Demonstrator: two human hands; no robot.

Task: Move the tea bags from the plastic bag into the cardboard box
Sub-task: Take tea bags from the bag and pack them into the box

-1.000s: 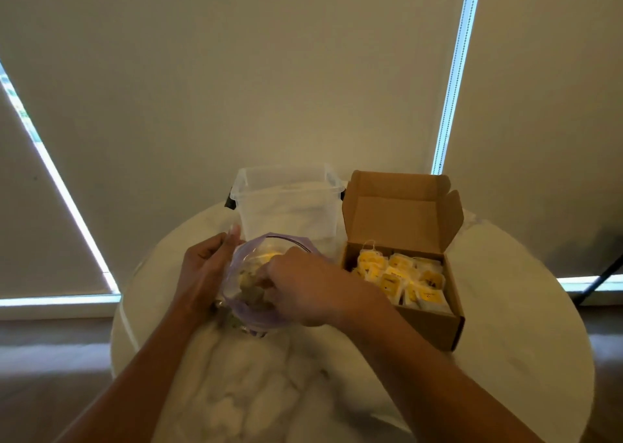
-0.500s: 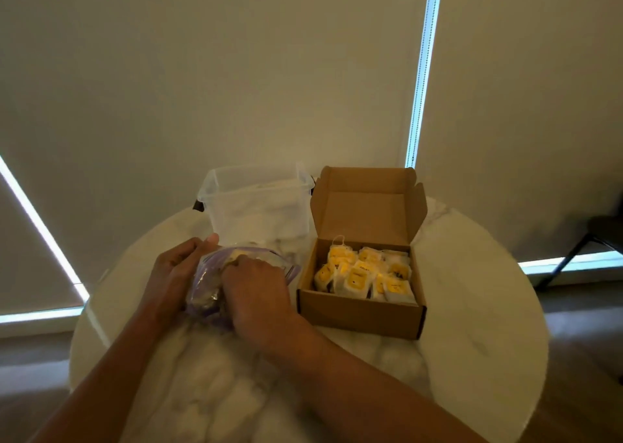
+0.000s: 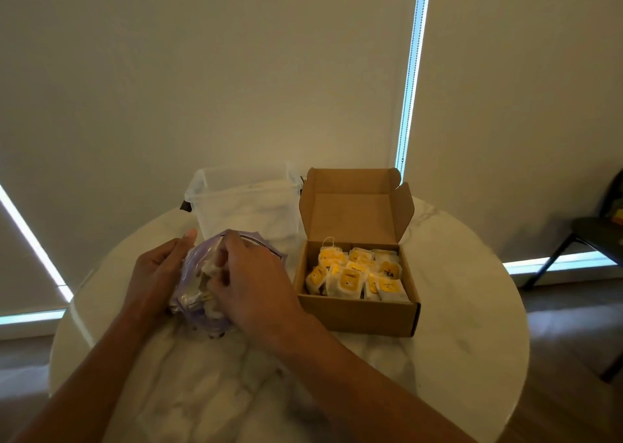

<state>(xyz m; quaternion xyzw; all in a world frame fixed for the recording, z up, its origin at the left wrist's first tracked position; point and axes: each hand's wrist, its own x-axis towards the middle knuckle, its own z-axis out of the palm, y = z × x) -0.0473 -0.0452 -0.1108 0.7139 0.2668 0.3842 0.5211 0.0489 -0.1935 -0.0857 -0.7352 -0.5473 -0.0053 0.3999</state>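
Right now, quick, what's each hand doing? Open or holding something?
Left hand: holding the side of the plastic bag.
Right hand: gripping tea bags inside the bag's mouth.

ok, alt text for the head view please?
A person's right hand grips tea bags inside a clear plastic bag held by the left hand on a round marble table. Beside it, an open cardboard box holds more, yellow-labelled; a clear plastic tub stands behind.

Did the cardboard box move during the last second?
No. The cardboard box still sits right beside the clear container, on its right; only the camera view shifted.
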